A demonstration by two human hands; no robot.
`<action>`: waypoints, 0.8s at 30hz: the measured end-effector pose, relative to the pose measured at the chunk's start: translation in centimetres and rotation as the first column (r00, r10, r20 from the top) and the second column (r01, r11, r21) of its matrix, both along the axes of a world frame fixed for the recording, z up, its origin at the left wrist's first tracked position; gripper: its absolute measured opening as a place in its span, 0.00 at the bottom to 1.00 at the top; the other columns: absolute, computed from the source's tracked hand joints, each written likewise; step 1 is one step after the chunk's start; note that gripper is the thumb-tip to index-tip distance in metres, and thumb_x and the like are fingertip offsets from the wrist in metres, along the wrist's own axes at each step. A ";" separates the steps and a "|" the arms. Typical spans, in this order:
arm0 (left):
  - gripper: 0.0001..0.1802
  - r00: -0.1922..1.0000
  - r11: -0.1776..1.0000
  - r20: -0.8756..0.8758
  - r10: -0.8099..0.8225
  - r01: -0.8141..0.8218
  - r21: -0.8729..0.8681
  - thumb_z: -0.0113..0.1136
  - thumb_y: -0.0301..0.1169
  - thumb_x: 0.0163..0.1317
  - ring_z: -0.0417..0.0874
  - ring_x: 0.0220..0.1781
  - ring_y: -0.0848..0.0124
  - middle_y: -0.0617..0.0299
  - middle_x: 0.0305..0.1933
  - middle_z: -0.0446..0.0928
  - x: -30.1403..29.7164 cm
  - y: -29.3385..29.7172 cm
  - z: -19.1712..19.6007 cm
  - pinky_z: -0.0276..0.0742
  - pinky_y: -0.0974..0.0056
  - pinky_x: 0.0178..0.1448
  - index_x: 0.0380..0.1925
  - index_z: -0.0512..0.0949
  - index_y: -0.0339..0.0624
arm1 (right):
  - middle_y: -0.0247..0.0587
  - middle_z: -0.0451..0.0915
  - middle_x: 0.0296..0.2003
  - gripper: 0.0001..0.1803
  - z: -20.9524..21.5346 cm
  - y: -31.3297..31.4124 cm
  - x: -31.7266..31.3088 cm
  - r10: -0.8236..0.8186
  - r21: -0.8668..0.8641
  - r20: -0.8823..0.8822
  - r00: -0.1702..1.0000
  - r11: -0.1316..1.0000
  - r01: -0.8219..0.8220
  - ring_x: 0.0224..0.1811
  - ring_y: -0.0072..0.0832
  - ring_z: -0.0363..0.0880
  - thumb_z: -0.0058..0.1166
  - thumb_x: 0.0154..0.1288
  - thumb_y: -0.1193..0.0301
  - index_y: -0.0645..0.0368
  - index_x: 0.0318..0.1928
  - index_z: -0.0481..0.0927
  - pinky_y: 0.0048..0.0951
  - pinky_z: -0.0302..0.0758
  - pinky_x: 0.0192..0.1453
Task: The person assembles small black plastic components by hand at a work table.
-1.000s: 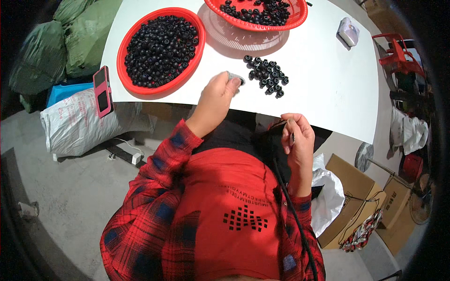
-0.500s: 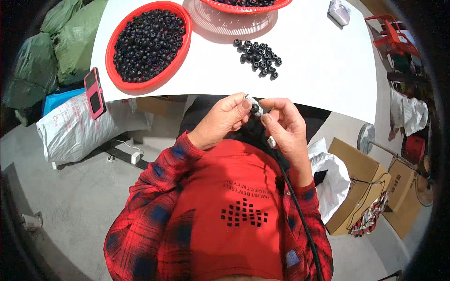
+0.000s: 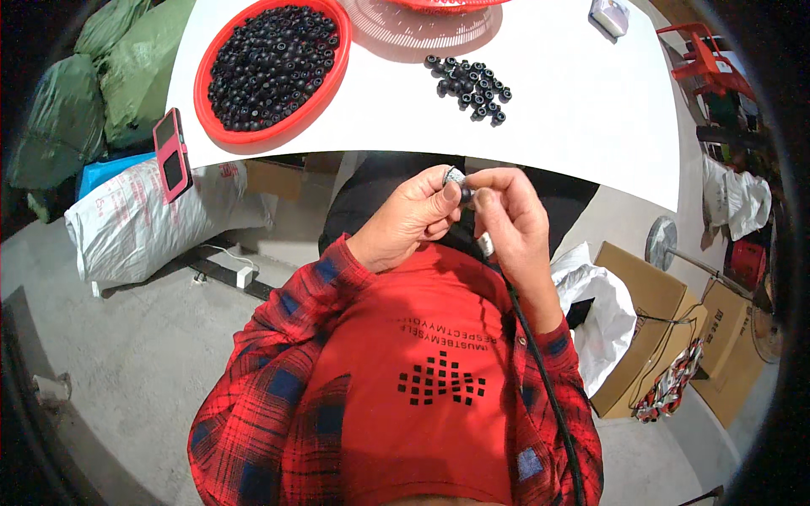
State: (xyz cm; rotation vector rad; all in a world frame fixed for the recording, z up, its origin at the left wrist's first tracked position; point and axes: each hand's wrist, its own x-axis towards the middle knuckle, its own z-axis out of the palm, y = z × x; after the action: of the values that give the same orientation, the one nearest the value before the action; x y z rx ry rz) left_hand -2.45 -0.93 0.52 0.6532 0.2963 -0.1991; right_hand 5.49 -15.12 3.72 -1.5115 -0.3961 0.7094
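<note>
Above my lap, just off the table's front edge, my two hands meet fingertip to fingertip. A small round black piece [image 3: 466, 195], like the ones on the table, shows between them. My left hand [image 3: 413, 209] pinches it with thumb and fingers; a whitish textured wrap [image 3: 454, 176] covers its index fingertip. My right hand [image 3: 511, 218] closes thumb and index finger on the piece's other side. Something white [image 3: 485, 244] shows at the lower fingers of that hand. A loose cluster of black pieces [image 3: 474, 87] lies on the white table [image 3: 582, 118] ahead.
A red basket [image 3: 205, 114] full of black pieces stands at the table's left; another red basket [image 3: 451, 7] is partly cut off at the top. A small pack [image 3: 609, 17] lies far right. A pink-cased phone [image 3: 174, 160] is at the left edge. Cardboard boxes [image 3: 641, 287] stand right.
My right thumb and index finger have come in closer to the left fingertips and now press on the black piece. The whole view has shifted slightly, so the table sits higher.
</note>
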 end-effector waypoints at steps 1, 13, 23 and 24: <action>0.12 1.000 1.000 0.009 0.001 -0.001 0.007 0.53 0.43 0.67 0.59 0.23 0.88 0.74 0.28 0.67 -0.1 0.0 -0.1 0.54 0.82 0.25 0.39 0.72 0.47 | 0.26 0.73 0.27 0.08 0.4 0.0 0.0 -0.030 0.020 -0.134 0.991 0.999 0.033 0.26 0.09 0.68 0.49 0.67 0.76 0.63 0.45 0.72 0.12 0.65 0.30; 0.12 0.996 0.971 0.087 0.008 -0.028 0.236 0.54 0.43 0.67 0.61 0.24 0.87 0.75 0.27 0.68 -1.6 -0.3 -0.9 0.57 0.81 0.27 0.37 0.72 0.47 | 0.24 0.71 0.25 0.07 0.7 0.0 -0.9 0.048 0.012 -0.197 0.979 0.999 -0.046 0.26 0.09 0.67 0.50 0.68 0.73 0.63 0.42 0.71 0.13 0.64 0.28; 0.12 0.999 0.977 -0.051 0.018 -0.006 0.212 0.56 0.39 0.66 0.66 0.18 0.86 0.73 0.23 0.70 -2.3 -0.1 0.0 0.58 0.81 0.19 0.40 0.75 0.42 | 0.24 0.71 0.24 0.10 1.0 0.0 -1.4 0.083 0.019 -0.152 0.985 0.997 -0.081 0.26 0.09 0.68 0.52 0.67 0.72 0.64 0.44 0.73 0.12 0.65 0.29; 0.13 0.999 0.992 -0.031 0.031 -0.027 0.120 0.55 0.39 0.66 0.66 0.17 0.86 0.72 0.23 0.70 -2.2 -0.1 -0.1 0.58 0.81 0.19 0.40 0.74 0.41 | 0.24 0.71 0.24 0.10 0.7 -0.2 -1.6 0.084 0.018 -0.153 0.985 0.996 -0.082 0.26 0.09 0.68 0.52 0.67 0.72 0.64 0.44 0.73 0.12 0.65 0.29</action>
State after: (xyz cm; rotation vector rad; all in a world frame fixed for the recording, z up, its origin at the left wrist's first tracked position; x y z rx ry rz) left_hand -4.65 -1.05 0.38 0.7640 0.3517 -0.1650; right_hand 3.89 -15.29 4.43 -1.4250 -0.3476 0.8818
